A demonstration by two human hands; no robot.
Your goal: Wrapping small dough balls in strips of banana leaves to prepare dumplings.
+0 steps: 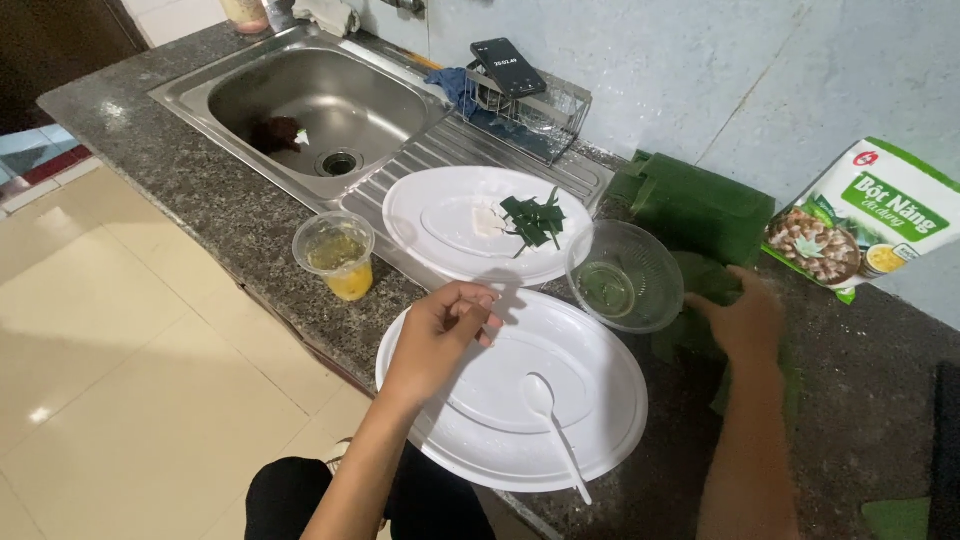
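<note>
My left hand (440, 335) hovers over the left rim of a large white oval plate (600, 440) near the counter's front edge; its fingers are loosely curled and I see nothing in them. A white plastic spoon (552, 420) lies on that plate. My right hand (740, 318) rests on green banana leaves (700, 205) stacked on the counter, just right of a clear glass bowl (625, 275). Whether it grips a leaf is unclear. A second white plate (440, 225) behind holds cut green leaf strips (535, 220) and a small white piece.
A steel sink (320, 100) sits at the back left with a dark item inside. A plastic cup (338, 255) with yellow contents stands by the counter's edge. A phone (508, 67) lies on a wire rack. A green and white food packet (865, 215) leans on the wall.
</note>
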